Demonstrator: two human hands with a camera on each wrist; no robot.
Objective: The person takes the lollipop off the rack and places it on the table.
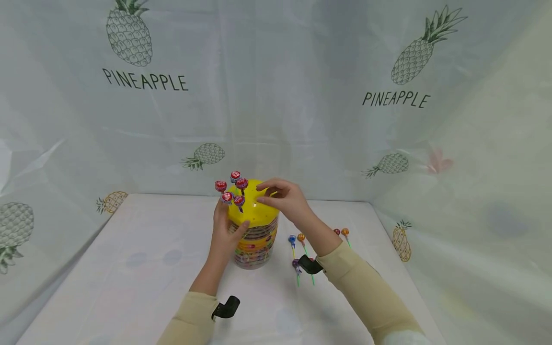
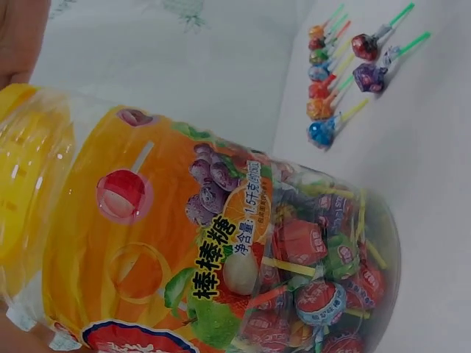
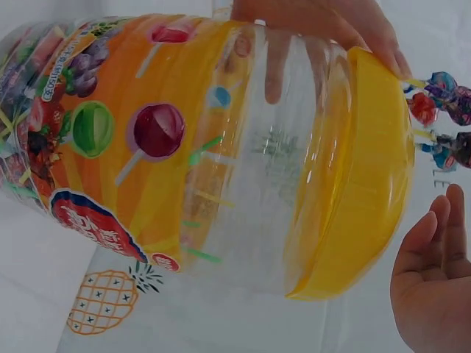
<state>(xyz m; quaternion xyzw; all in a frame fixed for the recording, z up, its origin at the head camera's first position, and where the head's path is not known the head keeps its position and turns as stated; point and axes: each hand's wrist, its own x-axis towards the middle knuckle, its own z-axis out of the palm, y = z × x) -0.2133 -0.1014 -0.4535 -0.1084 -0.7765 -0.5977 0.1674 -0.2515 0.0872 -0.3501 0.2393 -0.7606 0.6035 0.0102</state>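
A large clear jar (image 1: 254, 256) of wrapped lollipops stands on the table, with an orange fruit label (image 2: 140, 243) round its middle. Its domed yellow lid (image 1: 260, 215) is on. Several red-and-purple lollipops (image 1: 227, 197) stick up from the lid's left part by their sticks. My left hand (image 1: 224, 235) grips the jar's left side just under the lid, thumb in front. Over the right part of the lid is my right hand (image 1: 288, 197), its fingers loosely bent, with a gap between thumb and forefinger and nothing held. In the right wrist view, that hand (image 3: 434, 283) is beside the lid's top.
Loose lollipops (image 1: 292, 239) lie on the white table (image 1: 151, 268) right of the jar, partly hidden by my right forearm. The left wrist view shows several in a row (image 2: 319, 90), with a purple one (image 2: 370, 76) apart. A pineapple-print curtain (image 1: 276, 96) hangs behind.
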